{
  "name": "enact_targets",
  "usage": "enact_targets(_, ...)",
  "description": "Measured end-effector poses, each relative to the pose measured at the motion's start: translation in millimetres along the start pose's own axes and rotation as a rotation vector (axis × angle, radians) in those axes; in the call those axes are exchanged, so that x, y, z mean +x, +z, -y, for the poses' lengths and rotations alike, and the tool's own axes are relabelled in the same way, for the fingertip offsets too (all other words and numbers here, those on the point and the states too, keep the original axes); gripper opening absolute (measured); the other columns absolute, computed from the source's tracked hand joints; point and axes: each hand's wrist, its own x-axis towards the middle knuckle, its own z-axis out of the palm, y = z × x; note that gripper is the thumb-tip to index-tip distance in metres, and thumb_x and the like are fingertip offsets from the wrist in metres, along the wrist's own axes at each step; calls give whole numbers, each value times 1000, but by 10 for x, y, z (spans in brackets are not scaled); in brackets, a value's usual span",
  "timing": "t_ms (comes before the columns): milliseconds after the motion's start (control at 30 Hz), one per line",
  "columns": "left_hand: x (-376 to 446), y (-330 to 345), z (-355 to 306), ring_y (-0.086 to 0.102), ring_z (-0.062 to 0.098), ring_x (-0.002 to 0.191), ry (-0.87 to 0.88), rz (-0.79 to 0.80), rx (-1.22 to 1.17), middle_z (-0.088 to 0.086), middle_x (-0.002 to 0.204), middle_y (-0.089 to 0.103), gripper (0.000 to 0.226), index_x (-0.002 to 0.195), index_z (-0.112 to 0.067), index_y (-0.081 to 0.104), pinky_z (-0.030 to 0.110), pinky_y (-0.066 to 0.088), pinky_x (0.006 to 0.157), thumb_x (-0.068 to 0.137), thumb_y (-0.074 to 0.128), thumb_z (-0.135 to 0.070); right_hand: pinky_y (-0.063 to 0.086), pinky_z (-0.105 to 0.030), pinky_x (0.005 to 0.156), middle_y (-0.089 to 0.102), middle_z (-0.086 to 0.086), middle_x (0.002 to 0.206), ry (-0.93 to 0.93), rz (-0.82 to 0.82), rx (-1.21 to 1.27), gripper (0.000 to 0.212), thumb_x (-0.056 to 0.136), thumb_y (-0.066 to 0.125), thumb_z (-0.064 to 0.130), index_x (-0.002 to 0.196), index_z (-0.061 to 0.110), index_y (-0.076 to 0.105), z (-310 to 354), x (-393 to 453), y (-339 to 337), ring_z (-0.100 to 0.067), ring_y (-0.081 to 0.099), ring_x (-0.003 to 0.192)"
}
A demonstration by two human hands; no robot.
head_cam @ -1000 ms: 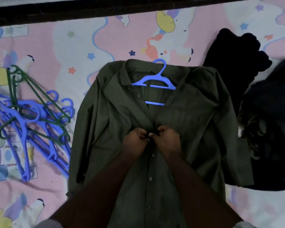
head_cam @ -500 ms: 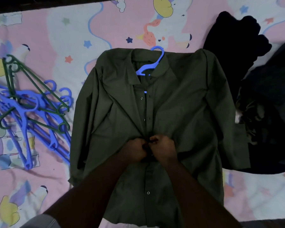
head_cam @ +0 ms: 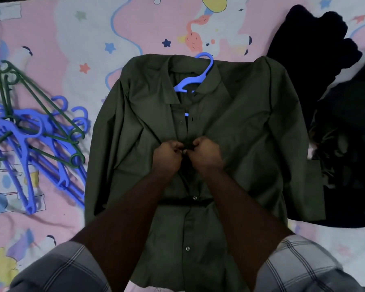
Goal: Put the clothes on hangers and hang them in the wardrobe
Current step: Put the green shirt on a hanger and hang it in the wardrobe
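Observation:
An olive-green shirt (head_cam: 251, 131) lies flat on the bed, front side up. A blue hanger (head_cam: 195, 80) sits inside it, its hook poking out above the collar. My left hand (head_cam: 167, 158) and my right hand (head_cam: 207, 153) meet at the button placket at mid-chest, each pinching one edge of the shirt front. The fingers are curled tight around the fabric. The placket is drawn together above my hands, and below them it looks closed with buttons showing.
A tangle of blue and green spare hangers (head_cam: 32, 140) lies left of the shirt. Dark clothes (head_cam: 337, 114) are heaped at the right. The pink cartoon-print bedsheet (head_cam: 76, 32) covers the bed all around.
The shirt front has been drawn together over the hanger, hiding most of it. My hands stayed together on the placket at mid-chest.

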Motion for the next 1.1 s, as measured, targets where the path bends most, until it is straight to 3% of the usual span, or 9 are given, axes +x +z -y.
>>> enact_targets(267, 19, 35, -12, 68, 19, 98, 60, -26, 31, 3, 102, 76, 18, 98, -14, 78, 17, 39, 76, 85, 66, -9, 49, -28, 86, 72, -12, 113, 13, -93, 33, 32, 80, 67, 24, 111, 16, 72, -34, -58, 2, -30, 65, 110)
enact_targets(367, 21, 38, -5, 70, 18, 86, 1, -43, -64, 0, 87, 75, 10, 87, -16, 76, 21, 48, 73, 83, 68, -12, 53, -27, 83, 76, -7, 105, 69, -81, 201, 26, 81, 72, 20, 106, 15, 76, -102, -78, -3, -27, 70, 102)
enact_targets(500, -17, 18, -43, 70, 20, 75, -75, -4, -280, 3, 78, 73, 5, 81, -18, 74, 34, 58, 73, 84, 72, -14, 58, -51, 83, 72, -4, 83, 79, -19, 377, 7, 83, 75, 16, 87, 21, 70, -141, -138, 1, -26, 70, 82)
enact_targets(600, -69, -9, -61, 69, 14, 71, -112, 30, -465, 4, 78, 74, 11, 79, -22, 70, 29, 55, 61, 83, 74, -13, 58, -46, 78, 65, 6, 69, 71, -19, 440, 22, 85, 75, 13, 72, 25, 62, -120, -191, -27, -19, 65, 73)
enact_targets(700, -118, -42, -62, 68, 6, 65, -86, 38, -499, -2, 75, 73, 14, 79, -24, 70, 24, 53, 56, 82, 74, -12, 56, -41, 75, 66, 4, 69, 48, -20, 502, 18, 87, 72, 9, 76, 21, 65, -104, -244, -54, -18, 63, 73)
enact_targets(767, -124, -59, -54, 65, 7, 65, -31, 28, -432, -3, 73, 71, 17, 80, -26, 72, 28, 54, 61, 83, 71, -9, 53, -36, 78, 71, -3, 81, 14, -79, 448, 3, 88, 71, 13, 92, 12, 71, -108, -286, -90, -18, 64, 78)
enact_targets(833, -121, -68, -49, 66, 11, 72, 12, 27, -357, -2, 80, 74, 17, 90, -25, 77, 32, 55, 73, 85, 70, -10, 48, -26, 79, 75, -6, 96, -19, -162, 315, 19, 89, 70, 19, 105, 10, 73, -117, -337, -126, -20, 68, 89)
enact_targets(933, -113, -72, -41, 71, 9, 86, 43, 31, -321, -4, 94, 78, 19, 103, -20, 79, 32, 57, 85, 86, 72, -14, 44, -25, 79, 74, -8, 105, -82, -164, 164, 22, 91, 67, 23, 108, 11, 72, -92, -411, -123, -24, 67, 101)
enact_targets(1100, -129, -79, -58, 67, 12, 77, 40, 30, -375, -3, 80, 73, 17, 84, -28, 72, 34, 55, 82, 85, 76, -11, 45, -28, 77, 74, -10, 100, -78, -130, 211, 22, 90, 68, 25, 105, 10, 73, -67, -378, -80, -26, 68, 97)
